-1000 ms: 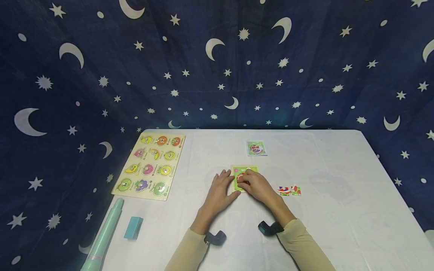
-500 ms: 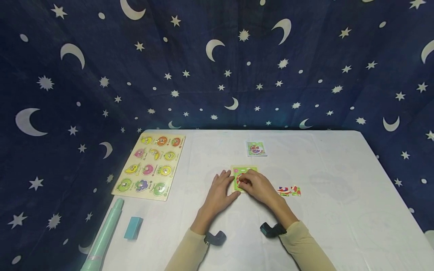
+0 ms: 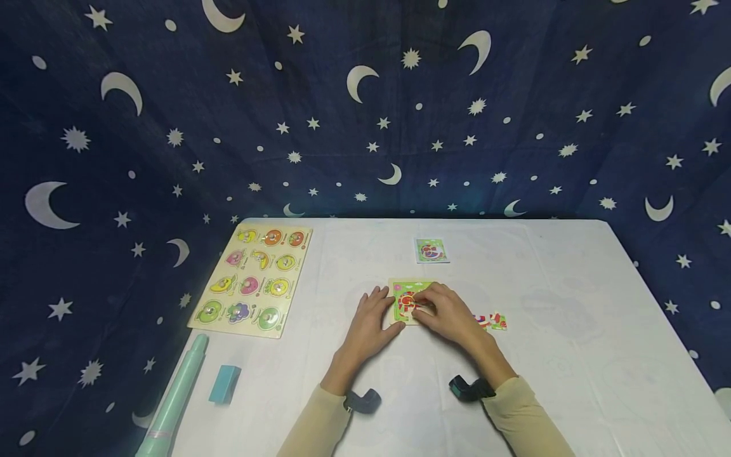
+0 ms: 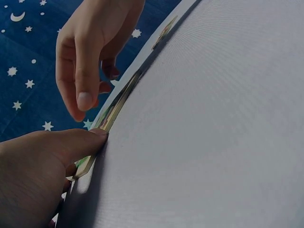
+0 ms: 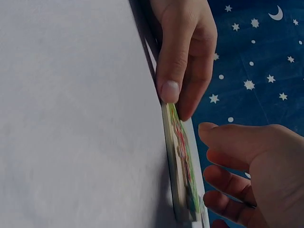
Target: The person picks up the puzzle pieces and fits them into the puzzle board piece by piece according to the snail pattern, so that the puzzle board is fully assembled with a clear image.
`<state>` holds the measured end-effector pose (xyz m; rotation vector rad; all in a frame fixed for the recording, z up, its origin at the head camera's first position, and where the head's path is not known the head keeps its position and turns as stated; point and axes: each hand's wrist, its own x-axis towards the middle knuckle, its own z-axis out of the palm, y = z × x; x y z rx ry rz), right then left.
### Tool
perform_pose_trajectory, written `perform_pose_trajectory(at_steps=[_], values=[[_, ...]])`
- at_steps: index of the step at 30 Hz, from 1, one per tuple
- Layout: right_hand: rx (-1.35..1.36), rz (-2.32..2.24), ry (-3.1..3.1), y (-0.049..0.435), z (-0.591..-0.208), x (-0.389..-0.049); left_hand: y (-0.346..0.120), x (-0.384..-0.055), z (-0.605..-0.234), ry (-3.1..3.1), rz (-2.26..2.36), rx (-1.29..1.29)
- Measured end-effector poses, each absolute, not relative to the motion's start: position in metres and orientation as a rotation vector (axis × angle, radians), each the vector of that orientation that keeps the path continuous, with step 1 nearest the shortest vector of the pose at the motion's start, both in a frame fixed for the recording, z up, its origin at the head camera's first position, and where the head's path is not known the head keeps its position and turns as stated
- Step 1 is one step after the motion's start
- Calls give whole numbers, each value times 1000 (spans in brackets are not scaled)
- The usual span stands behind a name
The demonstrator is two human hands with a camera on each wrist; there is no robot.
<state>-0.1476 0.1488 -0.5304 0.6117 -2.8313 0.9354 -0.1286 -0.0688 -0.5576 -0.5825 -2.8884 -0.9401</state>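
A small square puzzle board (image 3: 400,287) with a green border and a red-and-white picture lies mid-table. My left hand (image 3: 368,325) steadies its left near corner, with the thumb at the near edge and fingers along the left side. In the left wrist view, that thumb presses against the board's edge (image 4: 116,105). My right hand (image 3: 448,316) is over the board's right part, hiding some of the picture. Its fingers are loosely bent, and the right wrist view shows nothing between the thumb and fingers (image 5: 228,180). Loose red-and-green puzzle pieces (image 3: 499,321) lie just right of that hand.
A small picture card (image 3: 431,251) lies beyond the board. A large fruit knob puzzle (image 3: 264,273) is at the far left, with a blue block (image 3: 225,384) and a pale green tube (image 3: 177,393) nearer. A starry cloth (image 3: 365,127) hangs behind the white table.
My right hand has shifted right across the board, uncovering more of the red picture and partly covering the loose pieces. The left hand has stayed in place.
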Motion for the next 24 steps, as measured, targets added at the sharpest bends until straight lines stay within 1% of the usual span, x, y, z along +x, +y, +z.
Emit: perform_pose_trajectory(at_steps=[8, 24], values=[[633, 899, -2842, 164, -529, -142, -68, -129, -558, -2892, -938, -577], [577, 859, -2888, 197, -535, -132, -67, -129, -558, -2910, -945, -537]])
